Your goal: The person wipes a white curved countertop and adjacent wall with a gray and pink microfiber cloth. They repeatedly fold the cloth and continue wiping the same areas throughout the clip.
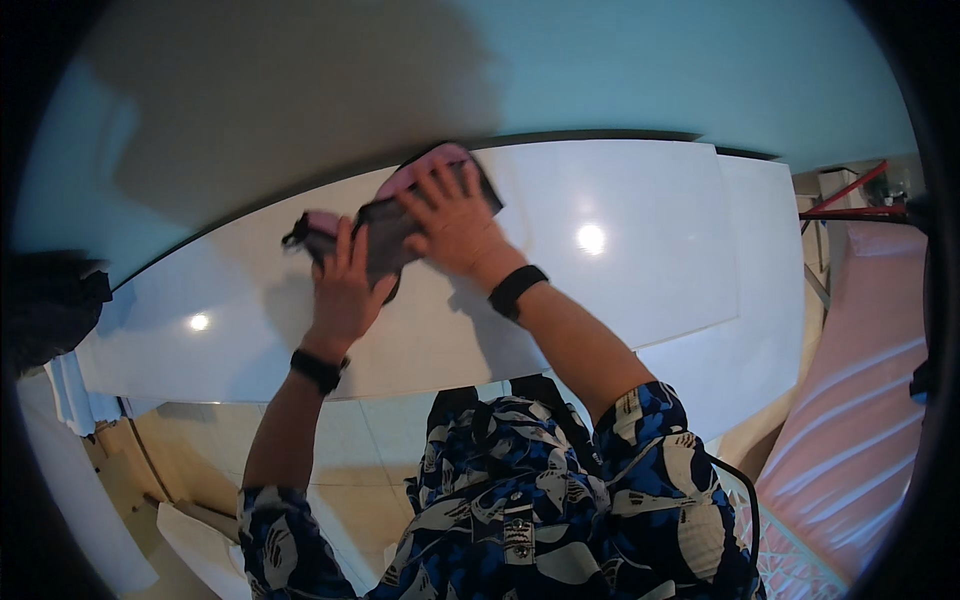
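A pink and grey fabric article with black trim (386, 232), perhaps a soft bag, lies on the white tabletop (630, 277) close to the wall. My right hand (457, 221) rests palm down across its larger part, fingers spread over the grey and pink cloth. On the near left side, my left hand (346, 289) lies over the narrower part, its fingertips on the cloth and its thumb held apart. A small black end piece pokes out at the far left of the article. My palms hide some of the fabric between them.
Behind the table rises a blue-green wall (637, 67). A dark bundle (56, 307) sits at the left end. Pink glossy fabric (847, 360) hangs at the right beside a red bar (851, 187). The tiled floor (360, 457) shows below the table's near edge.
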A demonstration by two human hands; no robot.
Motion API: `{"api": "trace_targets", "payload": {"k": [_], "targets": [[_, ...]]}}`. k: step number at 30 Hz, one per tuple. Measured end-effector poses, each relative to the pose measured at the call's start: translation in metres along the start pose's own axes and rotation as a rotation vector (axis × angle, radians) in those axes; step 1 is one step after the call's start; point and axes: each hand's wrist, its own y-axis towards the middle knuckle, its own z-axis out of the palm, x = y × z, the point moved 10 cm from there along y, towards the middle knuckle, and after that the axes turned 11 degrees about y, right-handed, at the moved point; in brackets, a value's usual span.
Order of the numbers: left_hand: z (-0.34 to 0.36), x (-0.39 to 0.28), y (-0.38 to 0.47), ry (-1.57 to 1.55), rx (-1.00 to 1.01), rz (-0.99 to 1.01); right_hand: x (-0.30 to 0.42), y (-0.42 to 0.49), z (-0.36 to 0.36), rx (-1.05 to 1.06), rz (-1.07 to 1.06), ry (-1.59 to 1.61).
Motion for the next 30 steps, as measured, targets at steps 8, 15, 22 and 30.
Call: {"api": "trace_targets", "payload": {"k": [8, 15, 22, 30], "targets": [[0.028, -0.241, -0.005, 0.114, -0.074, 0.174, -0.133, -0.220, -0.070, -0.239, 0.336, -0.181], [0.007, -0.300, -0.029, 0.008, -0.162, 0.471, -0.135, -0.288, -0.096, -0.255, 0.406, -0.213], [0.005, -0.290, -0.109, -0.014, 0.122, 0.733, -0.071, -0.338, -0.068, -0.058, 0.466, -0.013], [-0.004, -0.260, -0.100, 0.127, 0.139, 0.693, -0.048, -0.303, -0.064, -0.182, 0.370, 0.124]]}}
